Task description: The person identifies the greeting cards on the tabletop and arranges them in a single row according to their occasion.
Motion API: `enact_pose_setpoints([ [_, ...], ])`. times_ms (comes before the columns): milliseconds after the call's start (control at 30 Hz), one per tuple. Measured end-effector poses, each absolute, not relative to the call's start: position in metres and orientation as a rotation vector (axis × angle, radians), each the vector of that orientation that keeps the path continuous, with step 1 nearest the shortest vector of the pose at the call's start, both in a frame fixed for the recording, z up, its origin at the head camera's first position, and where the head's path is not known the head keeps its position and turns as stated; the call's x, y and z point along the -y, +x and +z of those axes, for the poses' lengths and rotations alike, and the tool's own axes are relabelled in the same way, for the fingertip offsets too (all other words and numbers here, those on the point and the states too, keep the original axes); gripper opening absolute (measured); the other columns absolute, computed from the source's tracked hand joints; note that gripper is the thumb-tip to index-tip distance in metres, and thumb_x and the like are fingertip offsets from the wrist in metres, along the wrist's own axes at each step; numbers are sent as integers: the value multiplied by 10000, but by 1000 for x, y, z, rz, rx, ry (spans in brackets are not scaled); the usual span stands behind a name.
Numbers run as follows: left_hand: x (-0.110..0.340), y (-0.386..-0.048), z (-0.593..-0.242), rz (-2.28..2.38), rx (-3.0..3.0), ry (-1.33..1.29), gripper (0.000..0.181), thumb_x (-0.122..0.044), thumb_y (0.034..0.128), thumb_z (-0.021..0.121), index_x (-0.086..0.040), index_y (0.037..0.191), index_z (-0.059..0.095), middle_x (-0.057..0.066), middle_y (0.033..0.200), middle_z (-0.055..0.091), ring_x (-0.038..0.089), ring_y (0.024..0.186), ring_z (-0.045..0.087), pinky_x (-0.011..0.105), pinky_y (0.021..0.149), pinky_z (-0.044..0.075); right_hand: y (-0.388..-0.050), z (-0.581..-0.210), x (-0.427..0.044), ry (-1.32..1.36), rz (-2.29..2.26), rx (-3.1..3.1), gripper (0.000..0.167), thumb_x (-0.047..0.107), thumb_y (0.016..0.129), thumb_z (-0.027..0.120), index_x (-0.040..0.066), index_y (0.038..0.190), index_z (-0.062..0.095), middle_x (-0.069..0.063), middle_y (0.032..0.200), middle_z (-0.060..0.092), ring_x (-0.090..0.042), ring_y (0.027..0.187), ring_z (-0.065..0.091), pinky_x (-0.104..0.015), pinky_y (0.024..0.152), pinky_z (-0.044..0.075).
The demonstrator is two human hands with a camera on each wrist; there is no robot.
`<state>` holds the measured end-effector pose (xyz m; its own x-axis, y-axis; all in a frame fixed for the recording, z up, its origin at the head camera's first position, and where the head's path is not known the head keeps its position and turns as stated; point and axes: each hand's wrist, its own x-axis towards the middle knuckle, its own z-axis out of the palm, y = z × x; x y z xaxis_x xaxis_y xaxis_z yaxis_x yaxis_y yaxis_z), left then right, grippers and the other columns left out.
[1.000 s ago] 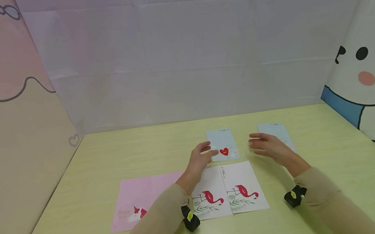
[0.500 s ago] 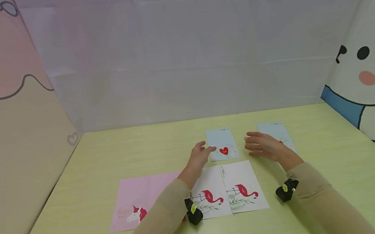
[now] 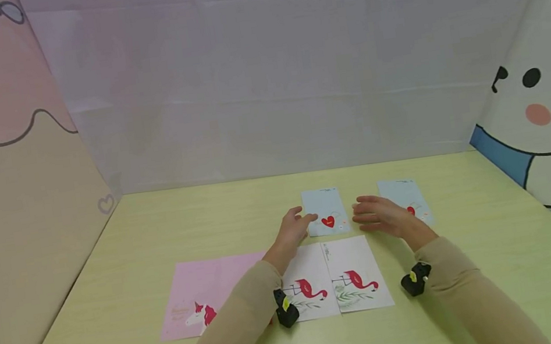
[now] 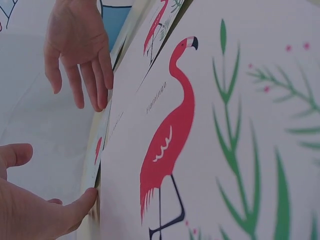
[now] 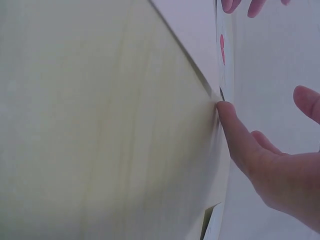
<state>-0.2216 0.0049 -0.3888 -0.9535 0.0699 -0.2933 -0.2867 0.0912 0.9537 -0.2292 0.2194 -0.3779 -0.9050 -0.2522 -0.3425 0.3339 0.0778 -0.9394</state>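
Light-blue heart card (image 3: 326, 205): flat on the pale yellow-green table (image 3: 115, 312), between the two hands, just beyond the white flamingo cards (image 3: 355, 258). Left hand (image 3: 290, 236): released, grasping nothing, with thumb over the card's left edge in the head view; touching or just above, cannot tell. Right hand (image 3: 381, 217): likewise unclenched and holding nothing, with fingers extended toward the card's right edge; palm visible from the left wrist. Second heart card (image 3: 401, 190): flat behind the right hand, partly covered by it in the head view. Flamingo pair: side by side; "Flamingo" legible beside the printed bird from the left wrist. Farther left, pink unicorn sheet (image 3: 206, 281), partly hidden by the tan left sleeve (image 3: 234, 330). Black camera (image 3: 287, 311) on the left wrist.
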Motion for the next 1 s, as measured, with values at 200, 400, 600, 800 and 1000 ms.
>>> enact_pose_setpoints([
  [200, -6, -225, -392, 1961, -2091, -232, 563, -199, 853, 571, -35, 1334, 329, 196, 1342, 305, 332, 1149, 395, 367, 894, 396, -229, -380, -213, 101, -1874, -1961, 632, 126, 902, 477, -61, 1374, 102, -292, 1334, 255, -368, 1184, 344, -420, 936, 340],
  [400, -6, -226, -394, 2005, -2076, -251, 538, -173, 857, 567, -13, 1321, 345, 203, 1329, 323, 307, 1157, 389, 344, 855, 430, -231, -382, -212, 123, -1876, -1963, 630, 139, 905, 484, -55, 1376, 114, -284, 1333, 261, -362, 1180, 355, -405, 923, 358],
  [600, -5, -229, -396, 2058, -2068, -232, 517, -66, 847, 557, 33, 1309, 350, 223, 1240, 424, 285, 1055, 487, 309, 780, 471, -233, -383, -210, 130, -1873, -1963, 633, 148, 903, 494, -50, 1377, 124, -273, 1328, 278, -365, 1178, 353, -402, 917, 367],
  [800, -5, -230, -400, 2043, -2073, -233, 504, 1, 834, 556, 57, 1297, 363, 212, 1187, 479, 275, 1003, 521, 295, 757, 478, -233, -382, -208, 142, -1841, -1998, 582, 121, 907, 478, -34, 1377, 171, -245, 1328, 311, -333, 1150, 384, -398, 909, 378],
  [1000, -5, -230, -400, 2073, -2053, -193, 474, 36, 843, 529, 81, 1286, 368, 216, 1216, 460, 274, 965, 540, 293, 729, 489, -231, -382, -205, 180, -1819, -2036, 560, 124, 904, 487, -25, 1370, 213, -229, 1295, 365, -281, 1084, 445, -385, 892, 397],
])
